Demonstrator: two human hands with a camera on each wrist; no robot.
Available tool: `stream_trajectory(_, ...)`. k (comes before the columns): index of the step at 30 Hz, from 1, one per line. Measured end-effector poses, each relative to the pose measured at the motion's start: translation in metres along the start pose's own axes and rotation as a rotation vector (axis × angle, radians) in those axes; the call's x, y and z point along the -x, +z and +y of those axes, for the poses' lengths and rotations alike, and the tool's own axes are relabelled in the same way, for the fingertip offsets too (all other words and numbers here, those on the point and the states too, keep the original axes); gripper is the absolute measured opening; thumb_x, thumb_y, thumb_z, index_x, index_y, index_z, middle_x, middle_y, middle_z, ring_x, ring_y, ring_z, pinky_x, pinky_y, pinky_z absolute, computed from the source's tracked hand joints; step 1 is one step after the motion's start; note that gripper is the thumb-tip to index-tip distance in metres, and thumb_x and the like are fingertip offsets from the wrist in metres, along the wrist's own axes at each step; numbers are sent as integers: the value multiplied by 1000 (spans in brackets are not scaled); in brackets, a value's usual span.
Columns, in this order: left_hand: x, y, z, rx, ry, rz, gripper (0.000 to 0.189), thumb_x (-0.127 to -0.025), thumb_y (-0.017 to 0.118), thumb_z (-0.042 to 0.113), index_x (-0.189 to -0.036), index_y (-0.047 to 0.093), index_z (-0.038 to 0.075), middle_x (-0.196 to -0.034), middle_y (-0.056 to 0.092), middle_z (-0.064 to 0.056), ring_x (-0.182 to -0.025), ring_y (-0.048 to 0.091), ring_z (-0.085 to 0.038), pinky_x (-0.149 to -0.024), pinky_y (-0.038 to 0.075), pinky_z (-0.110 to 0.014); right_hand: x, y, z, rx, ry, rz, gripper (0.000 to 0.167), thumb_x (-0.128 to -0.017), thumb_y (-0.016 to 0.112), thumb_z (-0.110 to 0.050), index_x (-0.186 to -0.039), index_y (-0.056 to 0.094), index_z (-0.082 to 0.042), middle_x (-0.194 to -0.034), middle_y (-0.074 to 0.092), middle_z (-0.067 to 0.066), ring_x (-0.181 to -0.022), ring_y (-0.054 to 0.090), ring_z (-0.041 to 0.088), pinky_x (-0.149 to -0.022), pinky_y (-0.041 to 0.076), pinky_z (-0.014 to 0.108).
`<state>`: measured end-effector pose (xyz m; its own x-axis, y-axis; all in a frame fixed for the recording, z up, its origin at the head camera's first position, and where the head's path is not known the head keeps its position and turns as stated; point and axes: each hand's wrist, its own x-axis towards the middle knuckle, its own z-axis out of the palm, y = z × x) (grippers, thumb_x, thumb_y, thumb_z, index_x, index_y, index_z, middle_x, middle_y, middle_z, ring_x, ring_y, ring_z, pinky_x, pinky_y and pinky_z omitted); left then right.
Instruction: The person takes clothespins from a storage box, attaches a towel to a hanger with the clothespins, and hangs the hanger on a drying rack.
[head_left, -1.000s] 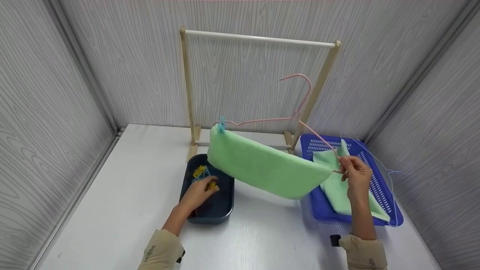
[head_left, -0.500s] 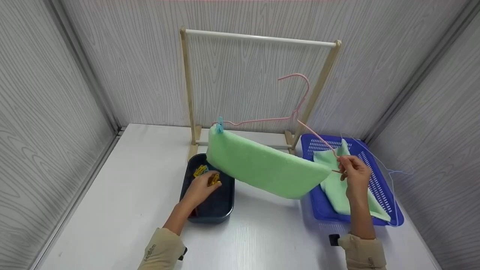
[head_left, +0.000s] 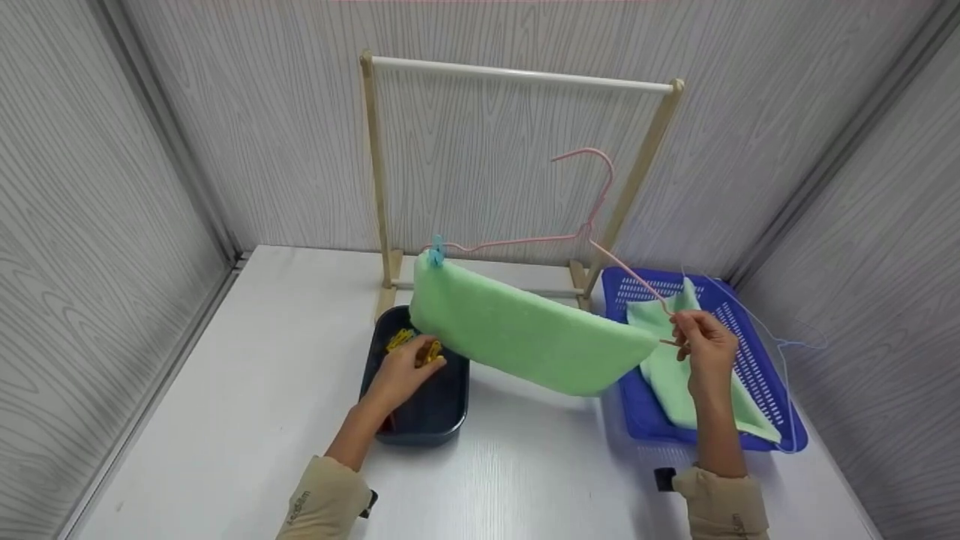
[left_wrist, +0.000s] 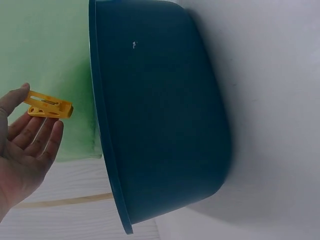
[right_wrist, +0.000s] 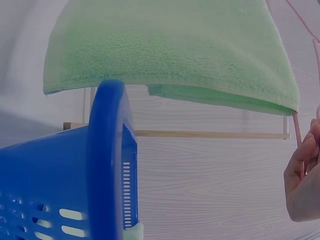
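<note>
Head view: the left hand (head_left: 401, 373) pinches a yellow clothespin (head_left: 433, 352) over the dark bin (head_left: 447, 437); the right hand (head_left: 706, 348) grips the pink hanger (head_left: 525, 241) by its corner, and the green towel (head_left: 525, 330) slopes along it, a blue clip (head_left: 436, 253) at its left end. Left wrist view: the clothespin is clamped in that hand; a loosened pinch could drop it. Right wrist view: the towel's other end shows no clip, so a steeper tilt could bunch it
</note>
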<state>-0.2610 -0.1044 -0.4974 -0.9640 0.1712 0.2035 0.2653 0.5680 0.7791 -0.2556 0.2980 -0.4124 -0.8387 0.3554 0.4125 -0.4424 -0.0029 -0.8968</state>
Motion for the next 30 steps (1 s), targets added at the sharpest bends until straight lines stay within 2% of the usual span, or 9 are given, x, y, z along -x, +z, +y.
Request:
stream_trajectory(8,-2,-4,11,14,19,-15,40,-88,63,23,-122,55,5,-109,59,-9,-97,56,-22,-81,47,-39,-1,0,0,11,9,2,23,-88,62,-7,-80,61,14,-59,53,6,-49,45,13,-35,36,19)
stream_trajectory(18,-5,-7,33,46,97,-25,40,-88,63,20,-124,55,5,-109,59,-9,-95,57,-20,-79,49,-34,1,0,0,-7,-16,-20,24,-89,61,-6,-80,59,17,-59,52,8,-48,44,13,-35,34,19)
stream_trajectory(25,-8,-8,44,34,121,-23,38,-88,64,19,-123,56,5,-111,59,-9,-100,56,-22,-82,48,-39,2,0,1,-21,-16,-23,24,-88,61,-6,-80,60,16,-58,53,9,-48,44,13,-34,34,19)
stream_trajectory(30,-10,-8,51,37,150,-29,38,-89,63,18,-124,55,5,-114,59,-8,-104,54,-21,-86,46,-39,2,1,0,-22,-14,-17,23,-88,62,-6,-80,61,16,-59,53,9,-48,44,13,-34,34,19)
